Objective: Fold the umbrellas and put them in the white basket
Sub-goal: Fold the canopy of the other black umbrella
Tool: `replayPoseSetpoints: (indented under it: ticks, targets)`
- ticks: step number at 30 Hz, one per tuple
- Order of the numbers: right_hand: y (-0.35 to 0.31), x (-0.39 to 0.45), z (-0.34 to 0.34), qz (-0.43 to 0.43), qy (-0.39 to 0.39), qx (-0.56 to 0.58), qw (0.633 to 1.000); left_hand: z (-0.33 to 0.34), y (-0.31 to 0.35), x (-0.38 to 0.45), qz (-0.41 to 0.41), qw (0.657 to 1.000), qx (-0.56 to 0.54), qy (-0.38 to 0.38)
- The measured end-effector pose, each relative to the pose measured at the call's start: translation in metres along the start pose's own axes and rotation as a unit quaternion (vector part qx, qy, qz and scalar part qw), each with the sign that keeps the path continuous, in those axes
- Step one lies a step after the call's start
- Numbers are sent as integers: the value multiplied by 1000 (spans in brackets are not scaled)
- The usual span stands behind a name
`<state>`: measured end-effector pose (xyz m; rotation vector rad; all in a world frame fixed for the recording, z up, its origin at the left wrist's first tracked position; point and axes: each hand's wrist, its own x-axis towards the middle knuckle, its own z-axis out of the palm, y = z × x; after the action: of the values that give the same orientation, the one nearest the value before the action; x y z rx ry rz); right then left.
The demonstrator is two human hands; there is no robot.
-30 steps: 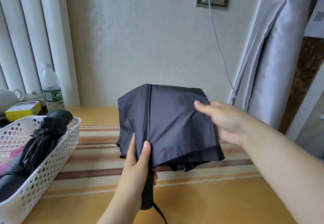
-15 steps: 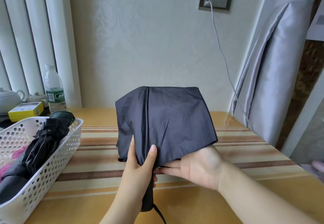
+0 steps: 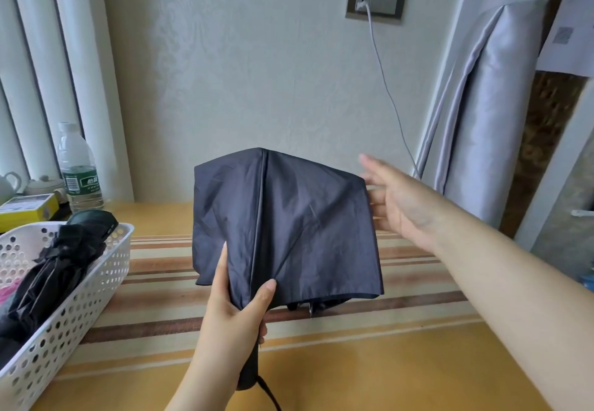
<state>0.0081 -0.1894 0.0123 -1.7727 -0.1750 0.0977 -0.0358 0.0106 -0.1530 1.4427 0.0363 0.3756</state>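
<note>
Two hands work a dark navy umbrella held upright above a table. Its collapsed canopy hangs loose in broad, soft folds, one rib seam running down the middle, small metal rib tips showing at the lower hem. The left hand grips the gathered cloth at the base, thumb and fingers curled round it, with the black handle and a wrist strap showing below the palm. The right hand is at the canopy's upper right corner, fingers straight and spread, fingertips touching the edge of the cloth.

At the table's left edge stands a white perforated basket, already holding a folded black umbrella whose end sticks out over the rim; something pink shows beneath it. The tabletop is glossy orange-yellow, laid with a cream and brown striped mat. Behind the basket are a water bottle, a yellow box and pale teaware. A white cable runs down the textured wall from a socket. Grey curtains hang at right.
</note>
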Motion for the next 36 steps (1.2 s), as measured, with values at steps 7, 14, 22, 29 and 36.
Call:
replayPoseSetpoints:
  ticks: [7,14,22,29,36]
  targets:
    - [7,10,7,-307,150,-207,917,0,9,-1,2,998,-68,-13]
    - [-17,11,-5,-138,29,-310,940,2,6,-3,42,999,-12,-30]
    - [-47,20,17,-118,-94,-326,933,8,9,-10,90,993,25,-66]
    - [-47,20,28,-210,-10,-401,891,9,12,-14,49,994,30,-93]
    - [-44,8,30,-261,45,-467,844,10,8,-13,75,992,71,-76]
